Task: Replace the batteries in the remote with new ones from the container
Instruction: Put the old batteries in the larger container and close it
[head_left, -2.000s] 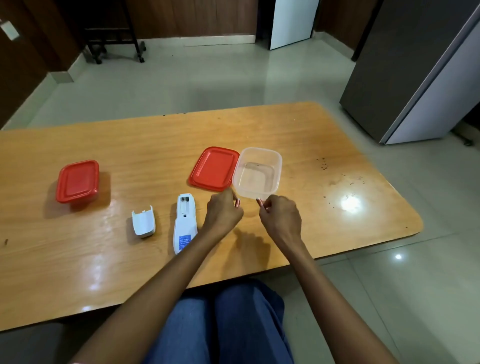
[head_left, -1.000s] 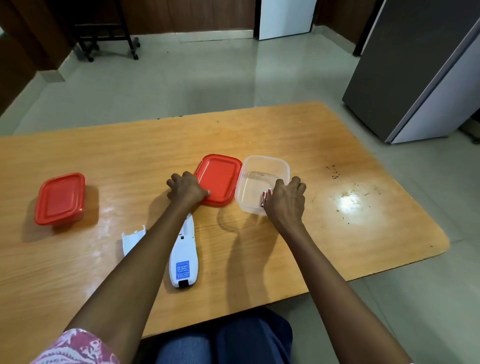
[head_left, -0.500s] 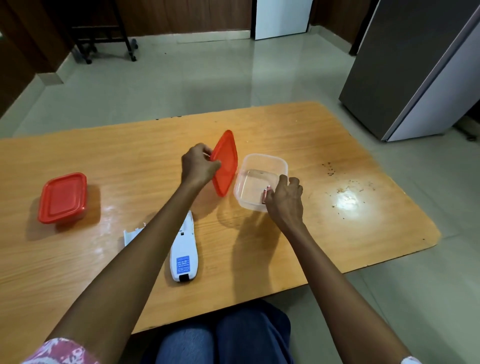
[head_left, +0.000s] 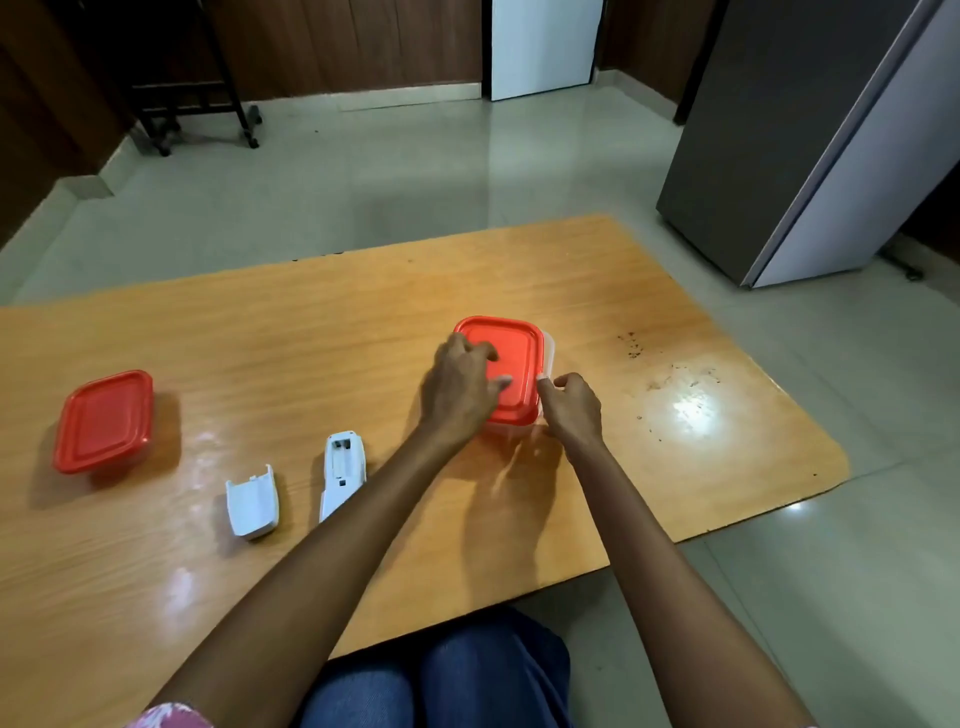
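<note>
The red lid (head_left: 519, 358) now lies on top of the clear container (head_left: 549, 347), right of the table's centre. My left hand (head_left: 460, 387) rests on the lid's left half, its bent fingertips pressing on the top. At the near right corner, my right hand (head_left: 571, 410) pinches the container's rim with curled fingers. The container's inside is hidden. The white remote (head_left: 343, 465) lies back up near the front edge, its battery bay open and empty. Its loose white battery cover (head_left: 252, 501) lies just left of it.
A second container with a red lid (head_left: 104, 421) stands shut at the left of the wooden table (head_left: 311, 322). Dark crumbs and a glare patch mark the table's right end. A grey cabinet (head_left: 779, 156) stands on the floor beyond the right side.
My left hand lifted the red lid off the table, tilted it up and laid it over the clear container. My right hand dropped batteries in the container and stayed at its near right rim.
</note>
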